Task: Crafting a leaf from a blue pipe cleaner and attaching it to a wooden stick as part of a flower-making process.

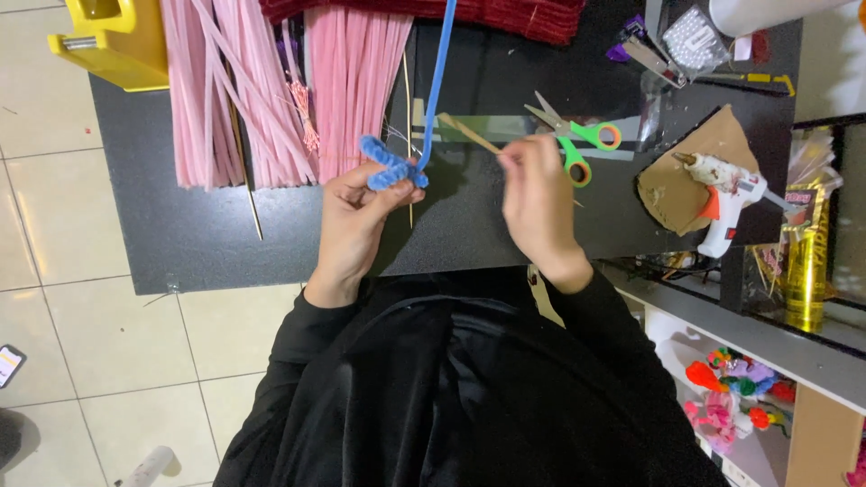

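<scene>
A: Head view, surroundings first: bundles of pale pink fuzzy pipe cleaners (271, 99) across the back of the black tabletop (180, 243), dark red ones (505, 13) beyond. Scissors with green and orange handles (577, 140) just behind the right hand, touching or not, hard to tell. White hot glue gun (726, 194) on a brown cardboard scrap (672, 185), well to the right. Yellow tape dispenser (113, 41) far left.

B: And the hands?

A: Left hand (352, 221) closed, pinching a coiled blue fuzzy pipe cleaner (392, 167), loose end running up out of view. Right hand (537, 194) closed too, fingertips gripping a thin wooden stick (469, 133) pointing toward the coil. Nothing between the hands.
</scene>
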